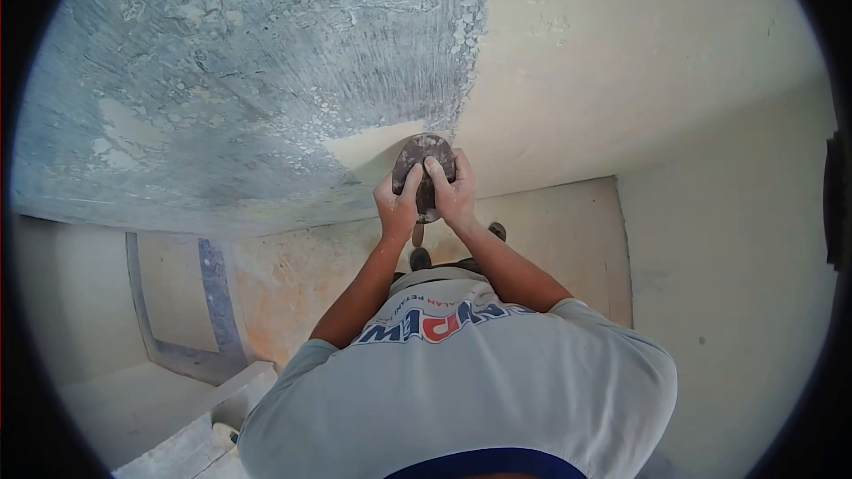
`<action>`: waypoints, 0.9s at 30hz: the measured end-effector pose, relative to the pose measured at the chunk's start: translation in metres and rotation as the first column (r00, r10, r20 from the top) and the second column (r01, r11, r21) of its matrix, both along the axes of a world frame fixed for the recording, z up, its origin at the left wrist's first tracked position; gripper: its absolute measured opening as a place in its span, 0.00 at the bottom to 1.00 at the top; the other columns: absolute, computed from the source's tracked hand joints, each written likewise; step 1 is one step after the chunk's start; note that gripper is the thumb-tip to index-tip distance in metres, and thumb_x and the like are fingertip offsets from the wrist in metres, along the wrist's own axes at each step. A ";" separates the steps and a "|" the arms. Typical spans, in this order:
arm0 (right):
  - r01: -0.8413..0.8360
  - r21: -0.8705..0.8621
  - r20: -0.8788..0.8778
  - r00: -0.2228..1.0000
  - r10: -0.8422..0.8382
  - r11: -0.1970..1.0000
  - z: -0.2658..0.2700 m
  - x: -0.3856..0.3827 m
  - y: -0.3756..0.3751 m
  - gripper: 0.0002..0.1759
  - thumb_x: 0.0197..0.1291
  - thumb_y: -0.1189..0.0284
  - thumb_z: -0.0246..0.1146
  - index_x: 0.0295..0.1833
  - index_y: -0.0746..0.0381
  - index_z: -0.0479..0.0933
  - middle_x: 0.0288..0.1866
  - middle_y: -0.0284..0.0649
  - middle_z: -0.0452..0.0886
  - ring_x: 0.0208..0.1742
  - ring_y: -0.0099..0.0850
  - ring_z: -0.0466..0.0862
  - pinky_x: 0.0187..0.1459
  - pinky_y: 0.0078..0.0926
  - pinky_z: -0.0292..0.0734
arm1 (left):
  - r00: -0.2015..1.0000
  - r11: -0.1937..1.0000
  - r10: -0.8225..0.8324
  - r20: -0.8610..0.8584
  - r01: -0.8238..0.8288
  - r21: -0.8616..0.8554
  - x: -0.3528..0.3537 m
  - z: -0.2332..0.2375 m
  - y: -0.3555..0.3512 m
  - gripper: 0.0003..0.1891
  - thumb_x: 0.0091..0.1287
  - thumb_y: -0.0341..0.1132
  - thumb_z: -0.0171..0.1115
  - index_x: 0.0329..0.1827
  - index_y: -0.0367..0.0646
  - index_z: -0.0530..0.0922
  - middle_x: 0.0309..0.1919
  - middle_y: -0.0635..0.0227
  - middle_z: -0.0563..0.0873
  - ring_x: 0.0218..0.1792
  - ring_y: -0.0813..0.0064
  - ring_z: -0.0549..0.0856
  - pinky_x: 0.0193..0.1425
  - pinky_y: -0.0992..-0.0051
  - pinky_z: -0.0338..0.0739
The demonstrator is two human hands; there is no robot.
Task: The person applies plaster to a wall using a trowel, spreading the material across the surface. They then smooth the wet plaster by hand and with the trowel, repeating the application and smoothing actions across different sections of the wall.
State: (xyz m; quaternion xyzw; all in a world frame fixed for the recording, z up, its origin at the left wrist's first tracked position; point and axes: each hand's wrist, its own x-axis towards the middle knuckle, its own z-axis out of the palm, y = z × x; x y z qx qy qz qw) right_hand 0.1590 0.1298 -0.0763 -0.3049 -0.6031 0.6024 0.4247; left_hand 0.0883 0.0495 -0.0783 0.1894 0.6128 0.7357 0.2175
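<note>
Bands [213,293], blue-grey in colour, edge a pale rectangle [169,288] low on the far left. Nearer the bottom runs a whitish ledge [169,454], with a small round object [224,434] beside the shirt's sleeve, too partly covered to identify. Above, the big scraped surface [240,62] is blue-grey, streaked and mottled with cream flecks and patches. A smooth pale patch [359,149] reaches from its lower edge to the tool.

Next comes the left hand [395,204], dusted white, its grip closed on the left side of a dark oval tool [410,149], thumb pressed on the tool's face. This tool sits in front of the torso, near where the blue-grey and cream areas meet, and is speckled with white; whether its upper end touches the wall cannot be told. The right hand [458,195] grips the opposite side, its thumb lying beside the other.

Below are the grey shirt [461,381] with blue and red lettering and two dark shoes [497,231] on the dusty floor [559,217]. Rightward stretches the smooth cream surface [621,53], then a plain side wall [728,284], and at the far edge a dark object [834,200], cut off by the lens rim.
</note>
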 end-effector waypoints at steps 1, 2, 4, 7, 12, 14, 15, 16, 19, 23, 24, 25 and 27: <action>0.001 0.001 -0.002 1.000 -0.001 1.000 0.000 -0.001 0.001 0.12 0.66 0.68 0.66 0.44 0.66 0.77 0.33 0.37 0.81 0.35 0.23 0.78 0.39 0.26 0.76 | 1.000 1.000 0.018 -0.001 -0.018 0.008 -0.001 0.003 0.002 0.12 0.71 0.35 0.67 0.43 0.31 0.84 0.33 0.71 0.86 0.35 0.84 0.79 0.41 0.77 0.77; -0.006 0.006 0.007 1.000 0.006 1.000 0.000 -0.001 0.002 0.11 0.66 0.68 0.66 0.44 0.66 0.77 0.33 0.37 0.81 0.35 0.23 0.78 0.39 0.26 0.76 | 1.000 1.000 0.017 -0.002 -0.017 0.008 -0.001 0.003 0.003 0.12 0.71 0.35 0.67 0.43 0.31 0.84 0.33 0.71 0.86 0.35 0.84 0.79 0.41 0.77 0.77; -0.015 0.010 0.013 1.000 0.015 1.000 0.003 -0.004 0.003 0.11 0.66 0.68 0.66 0.44 0.66 0.77 0.33 0.37 0.81 0.35 0.23 0.78 0.39 0.26 0.76 | 0.999 1.000 0.025 -0.022 -0.025 0.015 -0.003 0.001 0.003 0.12 0.70 0.35 0.67 0.43 0.32 0.84 0.33 0.71 0.86 0.35 0.84 0.79 0.41 0.77 0.77; -0.008 0.031 0.009 1.000 0.008 0.999 0.004 -0.002 0.001 0.11 0.66 0.69 0.66 0.45 0.67 0.77 0.34 0.38 0.82 0.36 0.24 0.79 0.40 0.27 0.77 | 1.000 1.000 0.011 -0.029 -0.011 0.001 -0.005 -0.003 0.003 0.12 0.70 0.35 0.67 0.43 0.31 0.84 0.34 0.71 0.87 0.35 0.84 0.80 0.42 0.76 0.77; 0.019 0.066 -0.023 1.000 -0.018 0.998 0.006 -0.008 0.001 0.10 0.68 0.69 0.65 0.44 0.65 0.77 0.33 0.35 0.80 0.35 0.20 0.76 0.38 0.24 0.75 | 1.000 1.000 0.017 -0.018 -0.017 0.008 -0.005 0.008 0.005 0.12 0.70 0.34 0.67 0.44 0.31 0.84 0.34 0.70 0.87 0.36 0.83 0.81 0.43 0.76 0.78; 0.066 0.150 -0.057 0.997 -0.058 0.986 0.030 -0.016 0.004 0.10 0.68 0.69 0.65 0.44 0.66 0.77 0.34 0.36 0.80 0.35 0.20 0.76 0.39 0.24 0.75 | 0.994 0.999 0.042 -0.096 -0.041 0.016 -0.008 0.030 0.007 0.12 0.70 0.34 0.66 0.45 0.31 0.84 0.35 0.69 0.88 0.38 0.83 0.81 0.44 0.76 0.78; 0.111 0.227 -0.089 0.992 -0.093 0.968 0.043 -0.018 0.005 0.10 0.68 0.69 0.65 0.44 0.66 0.77 0.34 0.36 0.81 0.35 0.20 0.77 0.39 0.24 0.75 | 0.994 1.000 0.000 -0.107 -0.001 -0.006 -0.014 0.047 0.007 0.11 0.70 0.33 0.66 0.45 0.30 0.84 0.37 0.69 0.88 0.38 0.83 0.81 0.45 0.76 0.78; 0.079 0.216 -0.063 0.996 -0.067 0.973 0.055 -0.018 0.008 0.09 0.68 0.70 0.65 0.44 0.66 0.77 0.35 0.36 0.81 0.36 0.20 0.77 0.39 0.23 0.76 | 0.993 0.999 -0.042 -0.110 0.038 -0.036 -0.019 0.057 0.006 0.11 0.71 0.33 0.65 0.45 0.30 0.84 0.38 0.69 0.88 0.39 0.82 0.81 0.46 0.76 0.78; 0.043 0.128 -0.090 0.995 -0.031 0.991 0.056 -0.012 0.005 0.09 0.68 0.70 0.65 0.43 0.66 0.77 0.34 0.35 0.82 0.37 0.20 0.77 0.39 0.23 0.75 | 0.991 1.000 0.000 -0.131 0.004 0.028 -0.014 0.055 0.009 0.12 0.70 0.34 0.67 0.45 0.31 0.84 0.36 0.69 0.88 0.38 0.83 0.82 0.44 0.76 0.78; 0.019 0.090 0.029 0.999 -0.022 0.996 0.019 0.004 -0.003 0.10 0.68 0.69 0.66 0.43 0.65 0.76 0.34 0.34 0.81 0.35 0.19 0.76 0.38 0.23 0.75 | 0.998 1.000 -0.016 -0.067 0.017 0.026 -0.001 0.018 -0.003 0.12 0.70 0.35 0.67 0.45 0.31 0.85 0.36 0.69 0.88 0.38 0.82 0.82 0.44 0.76 0.78; 0.033 0.062 0.017 0.999 -0.034 0.998 0.014 0.005 -0.007 0.10 0.68 0.69 0.66 0.42 0.65 0.76 0.34 0.34 0.80 0.35 0.20 0.77 0.39 0.23 0.75 | 0.999 0.999 -0.031 0.016 0.031 0.014 0.003 0.013 -0.006 0.13 0.70 0.35 0.67 0.46 0.31 0.85 0.36 0.69 0.88 0.38 0.83 0.82 0.44 0.77 0.78; 0.028 0.060 0.024 0.999 -0.030 0.998 0.009 0.008 -0.009 0.10 0.68 0.69 0.66 0.42 0.65 0.76 0.34 0.34 0.80 0.35 0.20 0.77 0.39 0.23 0.75 | 0.997 0.999 -0.046 0.064 0.046 -0.001 0.005 0.007 -0.008 0.13 0.70 0.36 0.68 0.46 0.32 0.85 0.37 0.70 0.88 0.38 0.83 0.82 0.45 0.77 0.78; 0.033 0.018 0.070 0.997 -0.034 0.999 0.004 0.009 -0.010 0.10 0.68 0.68 0.66 0.42 0.65 0.76 0.34 0.34 0.80 0.35 0.20 0.77 0.38 0.23 0.75 | 0.996 0.999 -0.043 0.075 0.043 -0.001 0.005 0.002 -0.007 0.13 0.70 0.36 0.68 0.46 0.32 0.85 0.37 0.70 0.87 0.38 0.84 0.81 0.44 0.77 0.78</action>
